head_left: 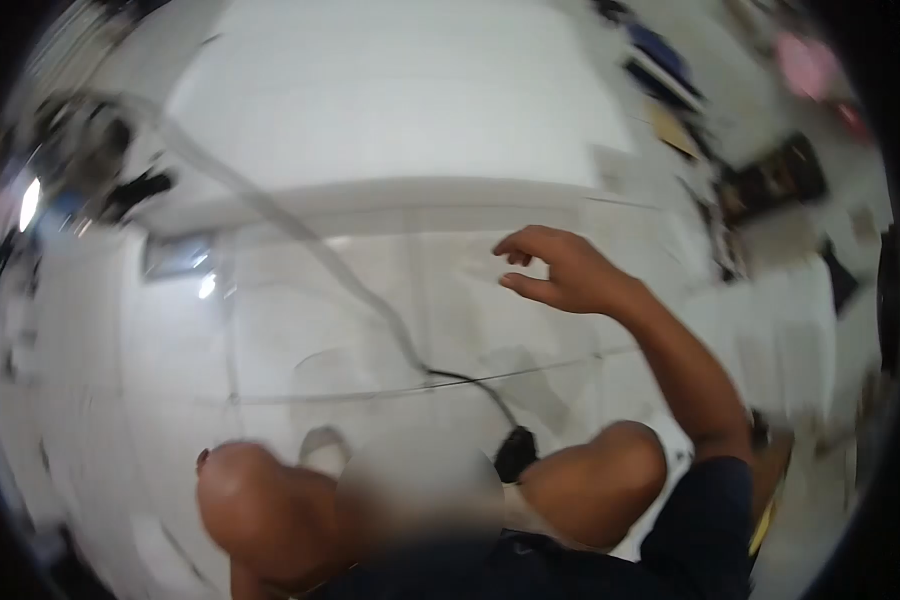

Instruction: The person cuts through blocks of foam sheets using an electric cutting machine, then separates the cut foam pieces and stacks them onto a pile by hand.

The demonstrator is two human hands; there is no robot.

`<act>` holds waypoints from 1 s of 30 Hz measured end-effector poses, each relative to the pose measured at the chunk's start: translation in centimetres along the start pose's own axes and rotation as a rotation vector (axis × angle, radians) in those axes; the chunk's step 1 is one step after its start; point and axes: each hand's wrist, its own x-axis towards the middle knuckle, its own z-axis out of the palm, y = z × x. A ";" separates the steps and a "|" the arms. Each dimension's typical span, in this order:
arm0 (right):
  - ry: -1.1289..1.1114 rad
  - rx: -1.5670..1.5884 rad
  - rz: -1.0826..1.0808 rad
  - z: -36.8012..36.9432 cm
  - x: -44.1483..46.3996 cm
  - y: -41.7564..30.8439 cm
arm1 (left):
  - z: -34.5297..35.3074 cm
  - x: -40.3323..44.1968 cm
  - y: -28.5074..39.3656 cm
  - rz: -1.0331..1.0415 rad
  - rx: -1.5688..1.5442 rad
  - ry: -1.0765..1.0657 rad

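Observation:
My right hand [567, 272] hovers over the white tiled floor [490, 320], thumb and fingers apart and slightly curled, with nothing between them. My left hand does not show. A grey hose or thick cord [300, 232] runs slantwise across the floor, left of my right hand and apart from it. Its near end joins a thin black cable [485, 388], which reaches a black object [516, 455] between my knees. Blur hides what kind of object that is. Beyond my right hand stands a large white block or panel [390, 95].
A cluttered heap of dark and metallic things [90, 150] lies at the upper left. At the right are a dark box-like object [775, 180], several flat items and a pink thing [805, 68]. A small shiny rectangular object [178, 255] lies left of the hose.

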 end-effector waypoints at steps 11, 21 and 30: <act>-0.106 -0.280 -0.656 14.7 23.0 -21.3 | 3.7 -3.3 -3.3 -0.408 0.082 0.581; 0.007 -0.679 -0.220 20.1 41.0 -26.0 | 2.1 -2.4 -2.4 -0.382 0.044 0.624; 0.006 -0.517 -0.240 22.0 45.5 -25.6 | 2.7 -2.0 -2.7 -0.351 0.066 0.659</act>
